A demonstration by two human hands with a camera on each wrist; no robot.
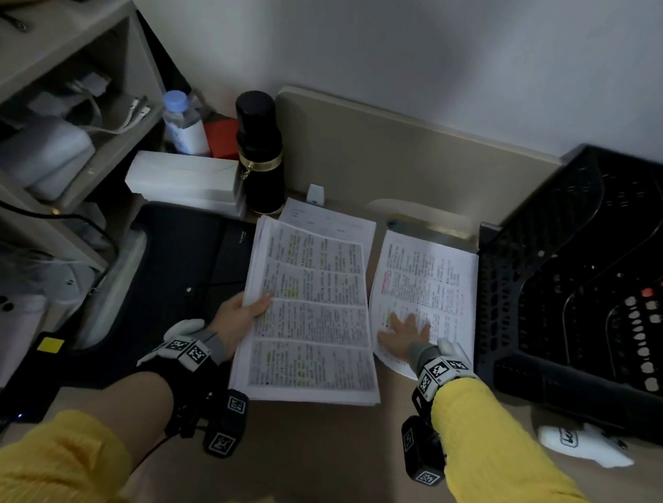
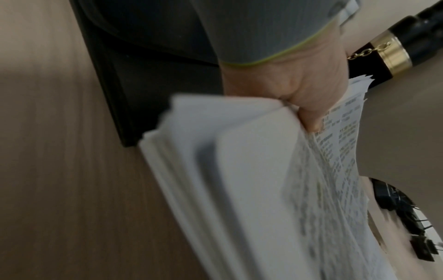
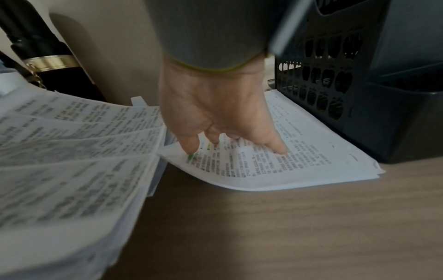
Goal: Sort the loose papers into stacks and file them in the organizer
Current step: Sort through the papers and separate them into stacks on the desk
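Note:
A thick stack of printed pages (image 1: 309,313) is held up off the desk by my left hand (image 1: 244,312), which grips its left edge, thumb on top; the left wrist view shows the same stack (image 2: 239,180) in my left hand (image 2: 299,94). A second, thinner stack (image 1: 425,294) lies flat on the desk beside the black perforated organizer (image 1: 581,279). My right hand (image 1: 405,330) presses down on it with spread fingers; in the right wrist view the fingertips (image 3: 189,147) touch this flat stack (image 3: 275,161) next to the organizer (image 3: 335,85). One more sheet (image 1: 328,219) peeks out behind the held stack.
A black bottle with a gold band (image 1: 260,154) stands behind the papers, next to a white box (image 1: 185,178) and a water bottle (image 1: 183,120). A dark bag (image 1: 177,271) lies at left, under shelves (image 1: 57,83). A white object (image 1: 584,444) lies front right on the desk (image 1: 306,448).

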